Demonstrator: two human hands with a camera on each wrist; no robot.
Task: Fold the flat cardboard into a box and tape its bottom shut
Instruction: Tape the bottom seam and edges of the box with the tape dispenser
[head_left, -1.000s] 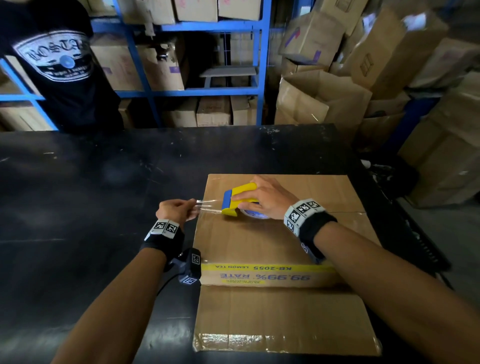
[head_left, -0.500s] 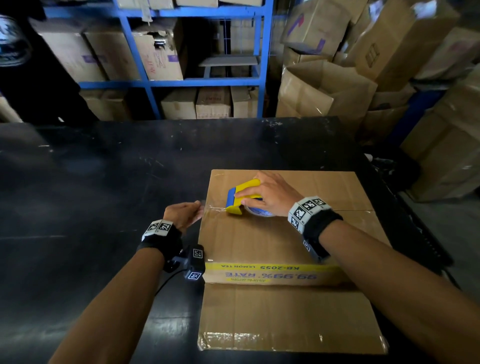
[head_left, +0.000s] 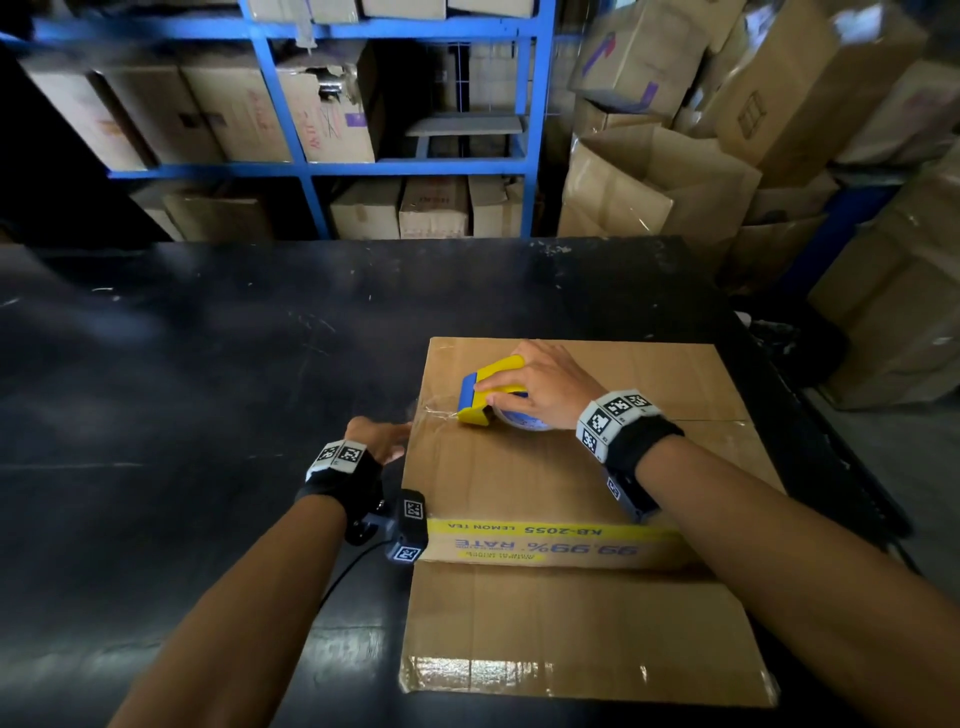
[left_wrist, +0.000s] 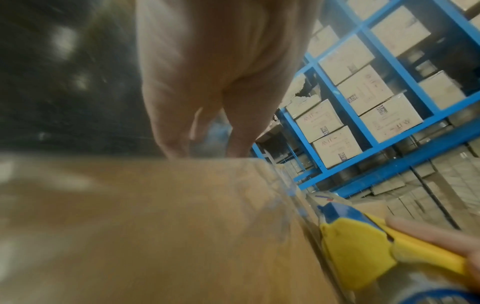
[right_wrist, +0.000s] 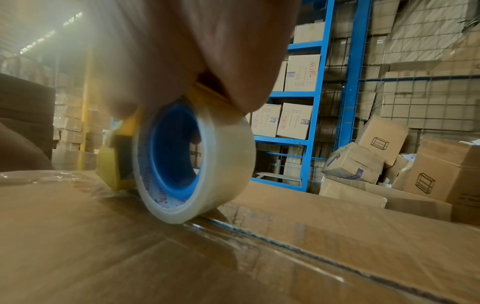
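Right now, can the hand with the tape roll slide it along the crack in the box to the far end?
Probably yes. The right hand grips the tape dispenser on the box, and the seam beyond it looks bare.

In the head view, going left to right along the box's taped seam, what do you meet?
Left hand at the box's left edge → stretched clear tape → yellow-and-blue tape dispenser → right hand gripping it → bare seam on the box.
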